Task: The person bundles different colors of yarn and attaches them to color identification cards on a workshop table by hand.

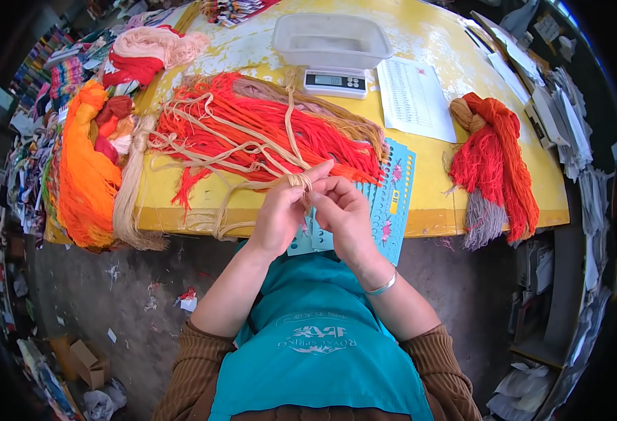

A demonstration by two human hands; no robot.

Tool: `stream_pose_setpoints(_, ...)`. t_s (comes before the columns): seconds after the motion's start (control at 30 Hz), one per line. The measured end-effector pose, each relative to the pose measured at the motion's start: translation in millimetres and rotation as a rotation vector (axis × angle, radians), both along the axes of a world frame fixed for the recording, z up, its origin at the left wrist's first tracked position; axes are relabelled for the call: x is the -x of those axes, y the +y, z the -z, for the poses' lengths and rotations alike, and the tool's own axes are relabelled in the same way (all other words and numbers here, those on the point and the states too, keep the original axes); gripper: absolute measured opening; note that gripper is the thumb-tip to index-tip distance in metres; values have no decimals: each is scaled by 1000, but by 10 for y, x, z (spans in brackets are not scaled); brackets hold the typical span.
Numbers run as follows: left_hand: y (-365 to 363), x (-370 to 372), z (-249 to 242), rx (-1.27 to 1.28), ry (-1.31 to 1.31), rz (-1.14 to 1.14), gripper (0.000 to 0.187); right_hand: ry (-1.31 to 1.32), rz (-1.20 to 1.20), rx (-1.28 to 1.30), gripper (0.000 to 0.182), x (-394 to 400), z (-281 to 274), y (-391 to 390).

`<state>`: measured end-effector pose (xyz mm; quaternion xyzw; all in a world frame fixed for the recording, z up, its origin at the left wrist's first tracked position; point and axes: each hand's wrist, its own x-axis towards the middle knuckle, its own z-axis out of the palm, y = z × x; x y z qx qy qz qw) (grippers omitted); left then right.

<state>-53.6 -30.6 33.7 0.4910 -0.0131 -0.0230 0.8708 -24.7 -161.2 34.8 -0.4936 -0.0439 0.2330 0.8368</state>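
Both hands meet at the near table edge, at 6 o'clock of the red skeins. Left hand: grip closed on a small coil of beige thread, thumb and forefinger pinching it. Right hand: fingers curled shut on the same thread just beside the coil, at its 3 o'clock. The thread runs from the coil towards 12 o'clock, across the skeins, in loose loops. Blue cards lie under and at 3 o'clock of the hands. A scale with its tray stands at 12 o'clock; a paper sheet lies at 1 o'clock

Judgement: the step in hand appears to be winding the thread into a neat coil. To do it well, hold the pinch steady, feed with even tension from the right, lay each turn beside the last, and keep the trailing loops from snagging on the red strands
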Motion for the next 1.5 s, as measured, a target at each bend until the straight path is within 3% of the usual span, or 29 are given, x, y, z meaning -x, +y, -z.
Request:
stream_pose_setpoints(0.07, 19, 12, 50, -94, -4, -27, 57, -181, 47, 141, 9, 24, -21, 43)
stream_pose_setpoints(0.17, -10, 11, 122, -271, -61, -89, 55, -245, 91, 206, 10, 38, 37, 52)
stream_pose_setpoints(0.33, -44, 18, 121, -490, -195, -165, 51, -178, 146, 134, 5, 17, 129, 33)
stream_pose_setpoints(0.4, -33, 21, 156, -142, -48, -93, 51, 7, 150, -51, 2, -20, 123, -13)
stream_pose_setpoints(0.5, 49, -10, 146, -3, -106, 40, 56, 277, 68, -267, 3, -95, 41, -74)
stream_pose_setpoints(0.57, 51, 5, 121, 96, -26, 19, 57, 231, -122, -7, 3, -145, 31, -140)
stream_pose_setpoints(0.6, 107, 9, 95, 74, 0, 27, 56, 231, -122, -6, 3, -175, 29, -175)
stream_pose_setpoints(0.7, 391, 18, 106, -63, 70, -24, 41, -502, -88, 672, 12, -293, 18, -303)
stream_pose_setpoints(0.73, 519, 61, 53, -74, 115, -51, 35, -528, -37, 685, 13, -365, -79, -380)
stream_pose_setpoints(0.8, 844, 218, -83, 321, 333, -246, 24, -516, 38, 382, 12, -647, 12, -585)
stream_pose_setpoints(0.87, 1548, 391, 56, 720, 78, -32, 20, -270, 124, 103, 16, -850, -285, -861)
stream_pose_setpoints(0.97, 2500, 856, -8, 609, 103, -404, 21, -46, 105, -435, 21, -1304, -331, -1516)
stream_pose_setpoints(1.03, 3147, 1243, -32, 530, 126, -620, 26, -21, 155, -497, 17, -1521, -444, -1967)
stream_pose_setpoints(1.1, 3791, 1678, 2, 529, 122, -820, 32, 11, 277, -337, 17, -1782, -489, -2542)
stream_pose_setpoints(1.2, 4606, 2351, -2, 444, 178, -1079, 38, -83, 657, 25, 16, -2202, -522, -3518)
stream_pose_setpoints(1.27, 4978, 2674, -17, 321, 202, -1259, 32, -120, 879, 292, 19, -2468, -621, -4261)
stream_pose_setpoints(1.3, 4938, 2661, -86, 321, 202, -1258, 32, -140, 1010, 413, 21, -2483, -722, -4515)
stream_pose_setpoints(1.37, 4696, 2566, -377, 52, 308, -1615, 23, -188, 1260, 569, 15, -2719, -818, -5392)
stream_pose_setpoints(1.4, 4492, 2446, -521, 54, 306, -1614, 23, -264, 1414, 730, 13, -2711, -942, -5609)
stream_pose_setpoints(1.47, 4112, 2117, -749, -205, 325, -1763, 16, -373, 1460, 847, 17, -2610, -1236, -5870)
stream_pose_setpoints(1.5, 4178, 2060, -736, -254, 257, -1683, 15, -528, 1509, 777, 19, -2636, -1337, -5838)
